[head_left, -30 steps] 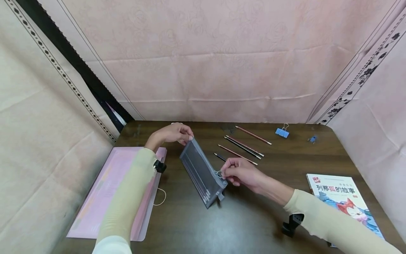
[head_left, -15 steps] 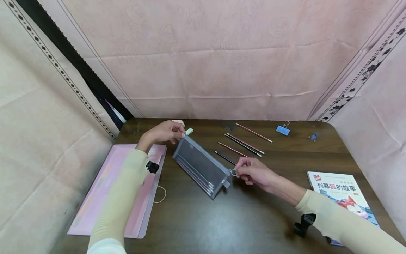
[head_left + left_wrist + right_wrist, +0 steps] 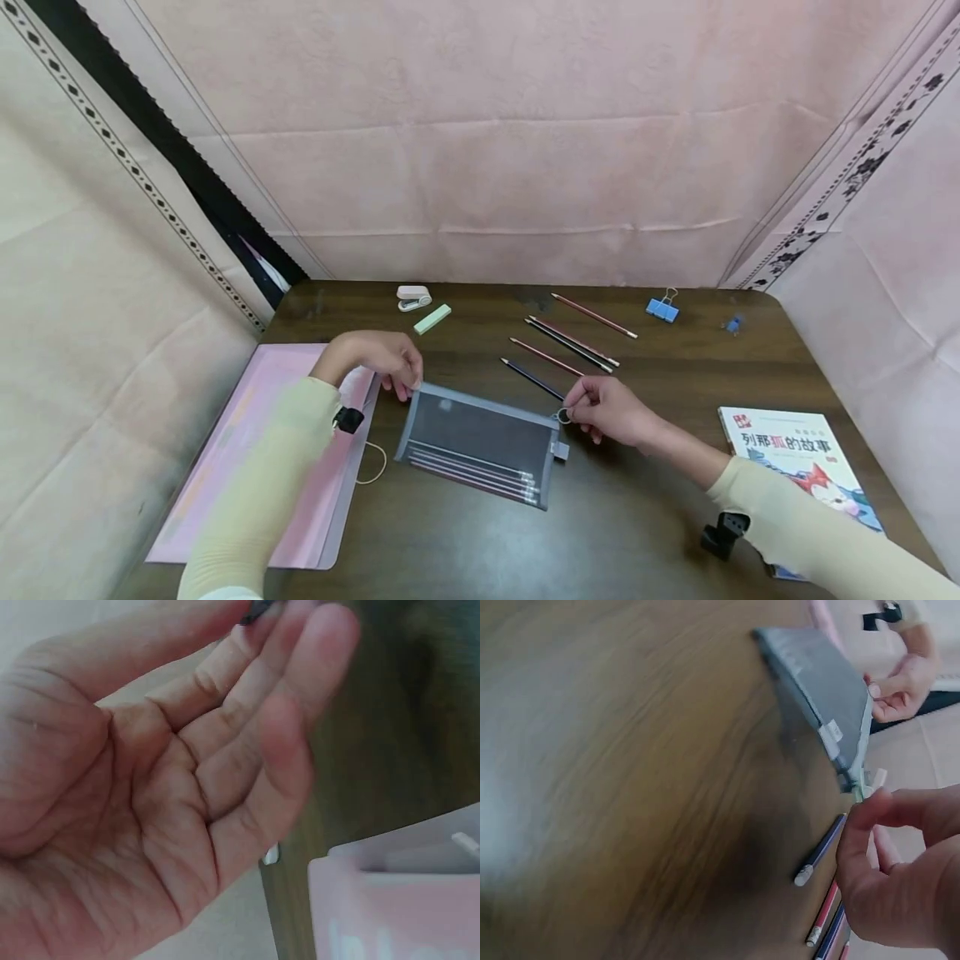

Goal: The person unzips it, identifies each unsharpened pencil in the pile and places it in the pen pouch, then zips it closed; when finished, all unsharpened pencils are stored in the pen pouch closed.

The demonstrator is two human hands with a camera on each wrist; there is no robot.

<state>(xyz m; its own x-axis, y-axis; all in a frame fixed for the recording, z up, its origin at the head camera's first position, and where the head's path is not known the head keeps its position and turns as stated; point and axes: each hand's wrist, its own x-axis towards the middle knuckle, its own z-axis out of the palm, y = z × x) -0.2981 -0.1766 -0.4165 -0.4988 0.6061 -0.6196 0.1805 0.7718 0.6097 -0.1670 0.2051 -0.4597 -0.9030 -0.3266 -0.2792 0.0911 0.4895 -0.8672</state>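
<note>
A grey see-through zip pencil pouch [image 3: 480, 442] hangs between both hands over the middle of the table, several pencils lying along its lower side. My left hand [image 3: 386, 358] pinches its upper left corner between thumb and fingertips. With thumb and forefinger, my right hand [image 3: 611, 410] holds the ring [image 3: 562, 415] of the zip pull at the upper right corner. In the right wrist view the pouch [image 3: 817, 682] slants away from the right hand [image 3: 900, 862] toward the left hand [image 3: 904, 686]. In the left wrist view the palm of the left hand [image 3: 150, 787] faces the camera.
Several loose pencils [image 3: 573, 342] lie behind the right hand. A white stapler [image 3: 413, 297] and pale green eraser-like bar [image 3: 432, 319] sit at the back. Blue binder clip [image 3: 662, 309] and small blue item [image 3: 733, 325] lie back right, book [image 3: 806, 458] right, pink folder [image 3: 255, 467] left.
The pouch has swung from a steep slant to nearly level, its left corner coming down toward me with my left hand. My right hand has shifted slightly right, still holding the ring.
</note>
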